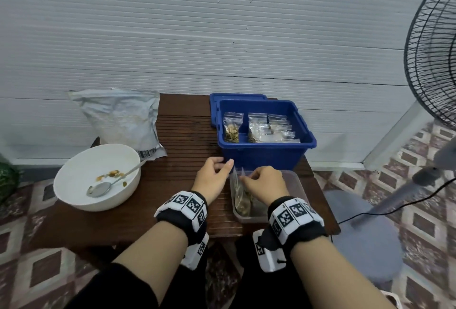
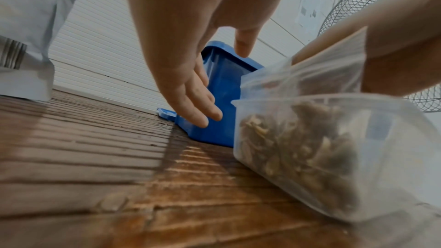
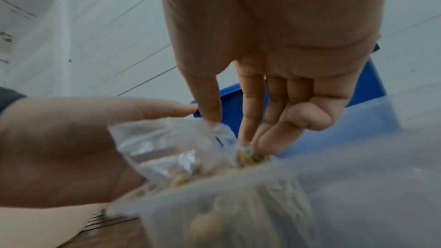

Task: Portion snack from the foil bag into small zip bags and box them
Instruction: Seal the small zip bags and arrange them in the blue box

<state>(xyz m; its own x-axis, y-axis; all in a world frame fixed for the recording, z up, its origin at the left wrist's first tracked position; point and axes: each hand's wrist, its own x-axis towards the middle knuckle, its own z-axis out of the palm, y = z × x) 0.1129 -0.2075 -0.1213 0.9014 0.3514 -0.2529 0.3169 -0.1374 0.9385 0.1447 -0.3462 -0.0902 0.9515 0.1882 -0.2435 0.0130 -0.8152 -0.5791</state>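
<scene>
A clear tub (image 1: 298, 186) is seen nearest on the bench (image 1: 172, 136), with filled zip bags (image 1: 243, 197) stood inside it. The top of one bag is pinched by the right hand (image 1: 262, 184). The left hand (image 1: 213, 178) is held relaxed beside the tub, fingers straight, nothing grasped. Just beyond, a blue box (image 1: 264, 153) is set, holding more zip bags (image 1: 259, 127). To the left a white bowl (image 1: 74, 195) with a spoon (image 1: 100, 189) is placed, and behind it the foil bag (image 1: 123, 116) is propped against the wall.
</scene>
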